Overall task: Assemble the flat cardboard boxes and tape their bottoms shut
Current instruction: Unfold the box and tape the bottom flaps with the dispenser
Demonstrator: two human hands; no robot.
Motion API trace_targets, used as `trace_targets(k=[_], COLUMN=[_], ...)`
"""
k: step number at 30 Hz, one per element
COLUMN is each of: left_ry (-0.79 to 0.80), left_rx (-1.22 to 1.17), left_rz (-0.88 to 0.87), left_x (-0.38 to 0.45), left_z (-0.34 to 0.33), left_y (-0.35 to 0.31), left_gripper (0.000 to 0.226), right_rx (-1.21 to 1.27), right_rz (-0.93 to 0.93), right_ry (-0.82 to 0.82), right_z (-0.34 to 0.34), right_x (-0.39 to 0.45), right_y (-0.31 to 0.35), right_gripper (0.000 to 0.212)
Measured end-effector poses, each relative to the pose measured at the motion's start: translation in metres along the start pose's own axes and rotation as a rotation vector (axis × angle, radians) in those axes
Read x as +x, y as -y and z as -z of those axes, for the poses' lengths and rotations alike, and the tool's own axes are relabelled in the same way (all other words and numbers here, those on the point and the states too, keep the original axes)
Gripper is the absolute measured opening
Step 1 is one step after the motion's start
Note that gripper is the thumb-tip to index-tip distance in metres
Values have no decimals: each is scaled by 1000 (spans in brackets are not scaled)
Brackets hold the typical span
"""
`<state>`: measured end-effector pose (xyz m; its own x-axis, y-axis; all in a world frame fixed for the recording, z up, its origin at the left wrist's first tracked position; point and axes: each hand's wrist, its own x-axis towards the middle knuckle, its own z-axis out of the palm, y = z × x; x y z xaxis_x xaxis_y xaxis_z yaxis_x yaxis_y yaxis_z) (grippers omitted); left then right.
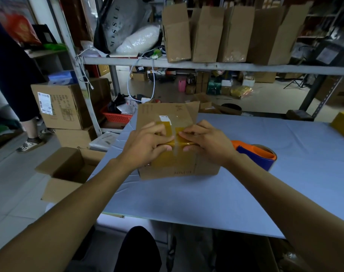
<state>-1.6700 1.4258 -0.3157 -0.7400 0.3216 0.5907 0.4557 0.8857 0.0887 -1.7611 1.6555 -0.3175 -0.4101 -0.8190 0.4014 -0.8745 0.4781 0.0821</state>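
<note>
Cardboard box on worktop, near far-left edge, taped side up. Brown tape crosses box face along flap seam. Left hand on box left of seam, fingers curled, tips pressing tape. Right hand on box right of seam, fingers bent, tips pressing tape; fingertips of both hands nearly meet. Neither hand grips anything. Tape dispenser, orange and blue, on worktop just right of box. Assembled boxes upright on shelf behind. Open box on floor, left of worktop.
</note>
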Motion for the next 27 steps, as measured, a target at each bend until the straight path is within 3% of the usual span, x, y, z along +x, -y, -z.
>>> trace_targets(k=[4,9,11,14,15,17,19,25,27], left_ry=[-141,-192,-194,-262,-235,-12,187,350,298], left_rx=[-61,-75,-226,-652,-636,-474,-418,-295,-229], left_rz=[-19,-9,136,396,417,499,614,465,417], left_x=[-3,-5,-5,-6,-7,-10,-11,-15,-15], left_z=[-4,-3,2,17,19,17,14,8,6], left_y=[-6,-12,-15,-4,3,16,19,15,13], left_gripper=[19,13,7,4,12,38,62,80,77], right_rx=[1,3,38,251,253,102,25,146,175], right_rz=[49,73,61,-60,-82,-51,-40,-123,-187], right_ry=[-163,-242,-268,-230,-184,-61,-13,-70,-81], right_z=[1,2,1,8,9,6,2,9,12], right_x=[-10,-13,-14,-11,-10,-9,-9,-17,-25], right_y=[10,18,16,13,12,11,11,-11,-19], right_gripper=[43,39,37,41,47,59,58,43,42])
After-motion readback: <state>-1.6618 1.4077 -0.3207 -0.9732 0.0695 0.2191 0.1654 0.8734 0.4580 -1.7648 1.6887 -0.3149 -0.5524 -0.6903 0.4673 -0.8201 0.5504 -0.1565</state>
